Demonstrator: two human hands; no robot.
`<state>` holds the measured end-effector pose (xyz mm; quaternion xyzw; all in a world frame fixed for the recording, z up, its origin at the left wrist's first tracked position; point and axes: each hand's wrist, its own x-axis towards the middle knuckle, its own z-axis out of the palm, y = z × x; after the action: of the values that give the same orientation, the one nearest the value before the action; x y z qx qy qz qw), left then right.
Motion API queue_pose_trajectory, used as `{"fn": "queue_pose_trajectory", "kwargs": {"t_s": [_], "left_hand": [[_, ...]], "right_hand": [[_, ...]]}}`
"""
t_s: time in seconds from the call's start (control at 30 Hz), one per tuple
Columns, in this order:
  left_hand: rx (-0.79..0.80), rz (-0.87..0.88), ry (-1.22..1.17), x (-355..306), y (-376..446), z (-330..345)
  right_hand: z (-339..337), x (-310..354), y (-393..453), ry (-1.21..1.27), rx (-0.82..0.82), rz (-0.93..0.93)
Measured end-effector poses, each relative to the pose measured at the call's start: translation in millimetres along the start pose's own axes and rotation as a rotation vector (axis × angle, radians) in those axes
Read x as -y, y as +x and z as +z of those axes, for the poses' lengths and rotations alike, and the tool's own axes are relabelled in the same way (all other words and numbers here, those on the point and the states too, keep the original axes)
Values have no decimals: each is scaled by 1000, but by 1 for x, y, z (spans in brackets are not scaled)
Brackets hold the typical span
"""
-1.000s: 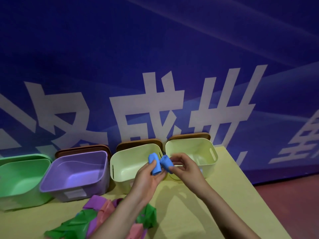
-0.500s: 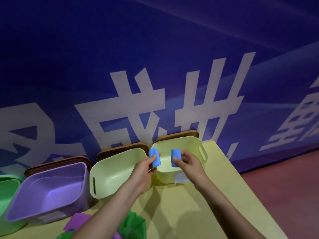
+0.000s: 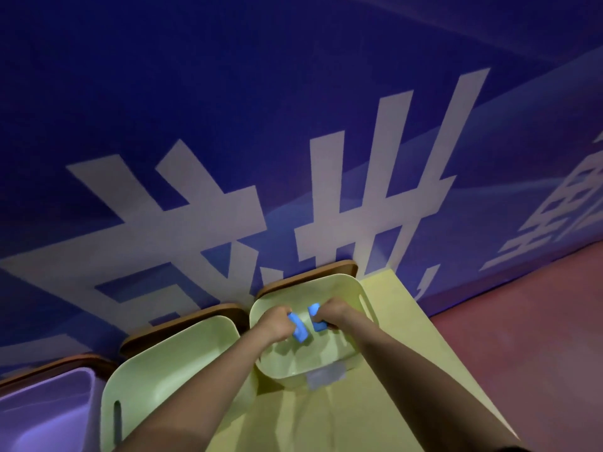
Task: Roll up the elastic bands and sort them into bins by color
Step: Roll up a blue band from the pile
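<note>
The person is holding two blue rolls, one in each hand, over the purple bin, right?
Not quite. The head view shows the left hand and right hand each holding a blue roll over the pale green bin on the right, not the purple bin.

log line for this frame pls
left hand: holds blue roll | right hand: holds blue roll | over rightmost bin
</note>
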<state>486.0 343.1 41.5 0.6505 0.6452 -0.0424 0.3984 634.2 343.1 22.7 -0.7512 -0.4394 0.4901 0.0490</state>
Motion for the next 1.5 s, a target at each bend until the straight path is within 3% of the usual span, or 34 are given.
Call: {"fn": "queue_pose_trajectory", "kwargs": {"t_s": [0.13,0.4,0.73,0.87,1.13,1.5], "left_hand": [[15,5,205,10,28,6],[31,-68,282,28,55,22],[-64,10,309,28,54,31],[-106,48,341,31,55,32],[-170,105,729,27,53,39],[-215,118,878,23,43,38]], "right_hand": [[4,-4,25,-40,70,-28],[42,-2,58,-66,174,-139],[61,-8,68,50,25,-83],[61,-9,70,18,41,-87],[61,-8,75,-22,38,-59],[63,-11,69,-4,-24,-152]]}}
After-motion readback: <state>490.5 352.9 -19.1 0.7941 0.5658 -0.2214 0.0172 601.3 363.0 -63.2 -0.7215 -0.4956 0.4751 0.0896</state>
